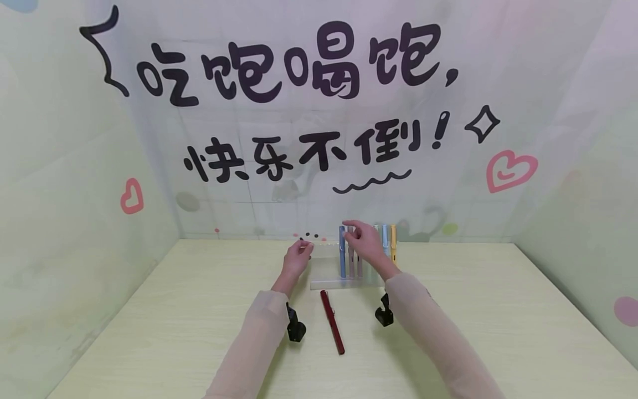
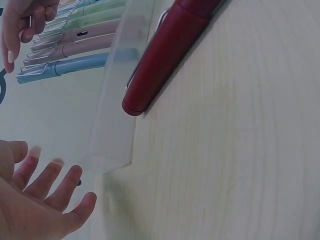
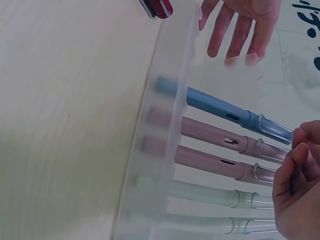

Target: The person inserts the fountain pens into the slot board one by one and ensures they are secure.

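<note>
A clear plastic pen stand (image 1: 324, 284) holds several upright capped pens. A blue pen (image 1: 342, 252) is leftmost, then two mauve pens (image 3: 212, 135) and pale green pens (image 3: 205, 193). My right hand (image 1: 366, 241) is by the blue pen's cap end, index finger extended and thumb apart from it; whether it touches the cap is unclear. At the stand's left edge, my left hand (image 1: 297, 257) has its fingers spread and fairly straight, the fingertips at the clear back panel. A dark red pen (image 1: 332, 321) lies on the table in front of the stand.
Light blue (image 1: 385, 235) and yellow pens (image 1: 394, 244) stand at the right end of the row. Behind is a wall sheet (image 1: 279, 210) with black lettering. The pale wooden table (image 1: 199, 310) has side panels on both sides.
</note>
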Motion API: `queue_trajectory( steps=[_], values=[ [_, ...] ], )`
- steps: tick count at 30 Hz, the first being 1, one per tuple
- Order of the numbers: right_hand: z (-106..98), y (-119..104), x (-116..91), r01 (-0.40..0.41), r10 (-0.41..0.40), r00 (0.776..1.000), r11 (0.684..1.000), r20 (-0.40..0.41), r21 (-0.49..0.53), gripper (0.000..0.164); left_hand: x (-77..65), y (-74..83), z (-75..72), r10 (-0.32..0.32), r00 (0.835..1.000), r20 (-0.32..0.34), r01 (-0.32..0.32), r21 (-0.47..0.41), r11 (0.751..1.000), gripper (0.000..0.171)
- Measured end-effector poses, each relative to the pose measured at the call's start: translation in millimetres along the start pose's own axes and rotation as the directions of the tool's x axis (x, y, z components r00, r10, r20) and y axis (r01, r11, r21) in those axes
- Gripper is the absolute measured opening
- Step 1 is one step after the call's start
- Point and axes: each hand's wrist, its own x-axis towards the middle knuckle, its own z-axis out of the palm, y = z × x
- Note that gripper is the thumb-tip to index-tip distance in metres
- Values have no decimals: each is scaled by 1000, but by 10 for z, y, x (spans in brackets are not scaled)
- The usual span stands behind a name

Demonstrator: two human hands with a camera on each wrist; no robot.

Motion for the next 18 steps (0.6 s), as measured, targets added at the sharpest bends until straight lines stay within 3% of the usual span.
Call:
queue_trajectory(
  steps=[8, 18],
  values=[
    [70, 109, -245, -31, 27, 990, 999, 136, 27, 18, 12, -11, -2, 9, 1000, -4, -9, -16, 1000, 27],
    [188, 204, -547, -41, 14, 941, 997, 338, 72, 17, 10, -19, 1, 3, 1000, 2, -3, -6, 1000, 28]
  ],
)
